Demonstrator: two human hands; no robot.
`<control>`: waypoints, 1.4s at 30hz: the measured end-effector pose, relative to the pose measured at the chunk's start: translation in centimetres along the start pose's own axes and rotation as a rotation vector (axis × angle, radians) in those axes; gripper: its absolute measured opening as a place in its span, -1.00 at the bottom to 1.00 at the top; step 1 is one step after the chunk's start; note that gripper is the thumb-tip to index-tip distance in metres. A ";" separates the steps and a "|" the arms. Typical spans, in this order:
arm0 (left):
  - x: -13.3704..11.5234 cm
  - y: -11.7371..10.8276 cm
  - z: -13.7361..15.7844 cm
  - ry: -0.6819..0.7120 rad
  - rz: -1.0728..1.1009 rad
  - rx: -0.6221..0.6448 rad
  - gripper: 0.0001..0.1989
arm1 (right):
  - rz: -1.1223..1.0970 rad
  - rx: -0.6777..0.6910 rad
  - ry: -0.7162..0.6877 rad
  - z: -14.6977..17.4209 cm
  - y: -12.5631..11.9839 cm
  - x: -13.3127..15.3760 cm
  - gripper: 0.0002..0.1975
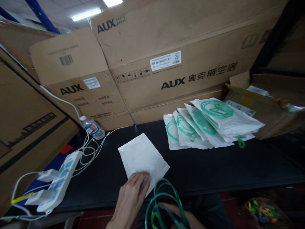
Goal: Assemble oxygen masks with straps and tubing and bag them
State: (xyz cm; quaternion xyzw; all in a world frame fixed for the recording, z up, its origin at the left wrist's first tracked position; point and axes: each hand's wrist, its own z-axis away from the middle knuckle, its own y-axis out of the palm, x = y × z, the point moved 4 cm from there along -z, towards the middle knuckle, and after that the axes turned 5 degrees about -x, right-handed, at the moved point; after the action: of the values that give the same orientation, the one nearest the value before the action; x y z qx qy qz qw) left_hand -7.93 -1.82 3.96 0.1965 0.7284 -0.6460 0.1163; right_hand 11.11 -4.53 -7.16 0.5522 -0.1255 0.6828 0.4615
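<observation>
A flat white pouch (pixel 143 156) lies on the black table in front of me. My left hand (pixel 131 197) is on its near part, with fingers bent and thumb close to them, gripping the pouch there. Just right of it, at the table's near edge, my right hand (pixel 190 219) holds a loose coil of green tubing (pixel 164 190). The coil partly covers that hand, and the frame's lower edge cuts it off. Further back on the right, several white pouches (pixel 214 121) with coiled green tubing showing through them lie overlapped in a row.
Large cardboard boxes (pixel 147 92) stand along the back. On the left are a power strip (pixel 64 178) with plugs and cables, and a tilted plastic bottle (pixel 92 127). An open carton (pixel 269 111) sits at the right. A bin of small colourful pieces (pixel 264 211) is low at the right.
</observation>
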 end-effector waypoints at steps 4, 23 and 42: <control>-0.2 -0.4 0.1 -0.035 0.058 0.014 -0.81 | -0.046 0.041 -0.046 -0.5 0.9 1.4 -0.12; -1.9 -1.4 -0.2 -0.157 0.365 -0.039 -0.75 | -0.231 -0.194 0.109 1.5 1.4 3.4 0.04; -3.0 2.7 0.8 -0.360 0.095 -0.307 -0.80 | -0.083 -0.151 -0.070 -0.2 2.0 1.6 -0.10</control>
State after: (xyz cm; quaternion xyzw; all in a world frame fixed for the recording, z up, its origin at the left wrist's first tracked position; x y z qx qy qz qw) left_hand -4.10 -2.81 2.68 0.0923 0.7756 -0.5461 0.3029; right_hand 9.53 -4.68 -5.15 0.5442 -0.1698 0.6319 0.5252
